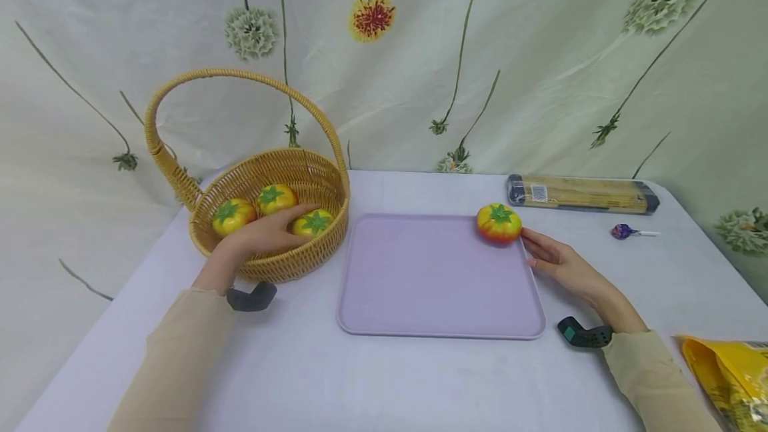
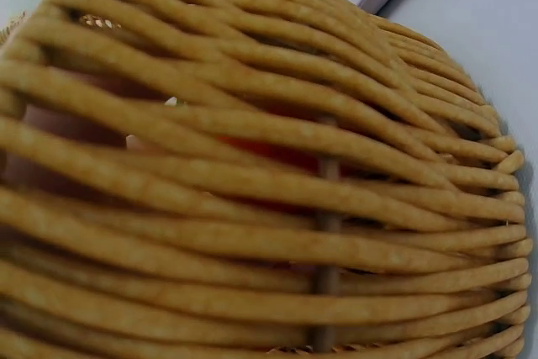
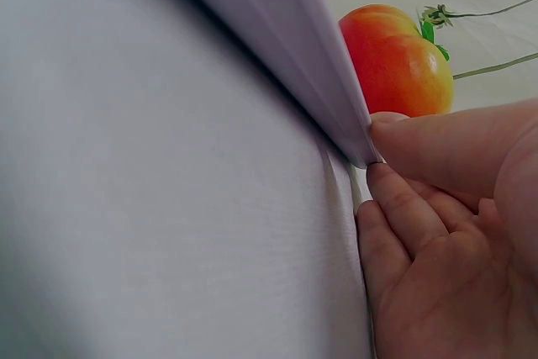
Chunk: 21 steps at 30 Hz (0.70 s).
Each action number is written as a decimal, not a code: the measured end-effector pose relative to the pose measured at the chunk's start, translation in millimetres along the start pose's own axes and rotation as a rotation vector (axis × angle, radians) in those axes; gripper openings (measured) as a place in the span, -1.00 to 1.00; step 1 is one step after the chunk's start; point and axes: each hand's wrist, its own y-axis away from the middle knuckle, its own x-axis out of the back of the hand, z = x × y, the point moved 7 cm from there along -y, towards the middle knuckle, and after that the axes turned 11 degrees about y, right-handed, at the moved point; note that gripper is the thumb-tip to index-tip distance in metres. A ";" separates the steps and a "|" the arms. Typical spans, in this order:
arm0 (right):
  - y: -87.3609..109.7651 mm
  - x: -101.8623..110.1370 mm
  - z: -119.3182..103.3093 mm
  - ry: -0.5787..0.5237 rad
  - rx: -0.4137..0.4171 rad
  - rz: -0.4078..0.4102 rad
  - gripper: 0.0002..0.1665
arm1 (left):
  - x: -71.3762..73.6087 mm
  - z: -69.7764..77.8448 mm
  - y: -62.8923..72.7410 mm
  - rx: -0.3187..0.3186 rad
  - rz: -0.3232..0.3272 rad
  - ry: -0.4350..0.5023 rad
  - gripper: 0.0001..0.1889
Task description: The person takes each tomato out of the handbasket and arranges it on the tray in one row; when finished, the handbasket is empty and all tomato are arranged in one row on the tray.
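Note:
My left hand reaches into a wicker basket, its thumb and fingers around the rightmost yellow-red tomato. Two more tomatoes with green star-shaped tops, one at the left and one behind, lie beside that hand. In the left wrist view the basket's weave covers most of the hand and fruit. At the right edge of a pale purple tray, my right hand pinches the rim between thumb and fingers. A single tomato sits in the tray's far right corner, close to the right fingertips.
The basket's tall handle arches over its opening. Behind the tray to the right lies a long wrapped package, with a lollipop in front of it. A yellow bag is at the lower right. A flowered cloth hangs behind the table.

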 end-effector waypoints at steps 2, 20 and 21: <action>0.3 0.2 0.3 -0.002 0.000 0.000 -0.26 | 2.0 0.0 0.3 0.006 0.018 0.020 -0.21; -0.5 0.0 -0.6 -0.007 0.011 -0.003 -0.26 | -1.6 70.6 8.7 -0.126 0.277 0.515 -0.17; -0.6 0.0 -0.5 -0.008 0.010 -0.003 -0.26 | -5.7 76.4 6.1 -0.135 0.272 0.524 -0.16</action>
